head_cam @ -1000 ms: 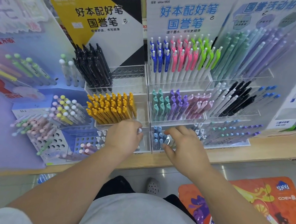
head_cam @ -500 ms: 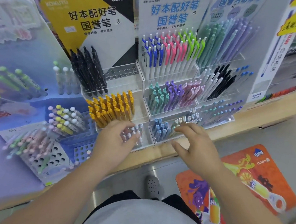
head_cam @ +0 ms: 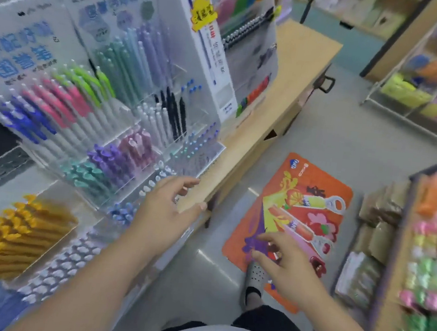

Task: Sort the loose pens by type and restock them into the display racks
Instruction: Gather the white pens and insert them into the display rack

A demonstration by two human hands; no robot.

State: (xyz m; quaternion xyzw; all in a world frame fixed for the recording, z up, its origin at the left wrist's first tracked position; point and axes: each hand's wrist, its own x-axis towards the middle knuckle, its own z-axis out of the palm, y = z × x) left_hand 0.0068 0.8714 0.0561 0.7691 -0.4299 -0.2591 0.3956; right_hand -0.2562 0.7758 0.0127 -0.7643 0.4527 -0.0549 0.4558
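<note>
Clear acrylic display racks (head_cam: 120, 174) hold pens sorted by colour: yellow pens (head_cam: 16, 234) low left, teal and purple pens (head_cam: 111, 163) in the middle, blue, pink and green pens (head_cam: 52, 101) above. My left hand (head_cam: 166, 213) hovers open at the front of the racks, fingers spread over the wooden shelf edge (head_cam: 242, 151). My right hand (head_cam: 286, 268) is open and empty, out over the floor, away from the racks. The picture is blurred by motion.
An orange floor mat (head_cam: 303, 184) lies on the grey floor to the right of the shelf. My foot in a grey shoe (head_cam: 254, 278) stands at the mat's edge. Racks of colourful goods (head_cam: 432, 266) stand at the right and far right.
The view has swung sharply to the right. My right hand has left the pen racks and moved out over the floor mat. My left hand shifted right along the rack front.
</note>
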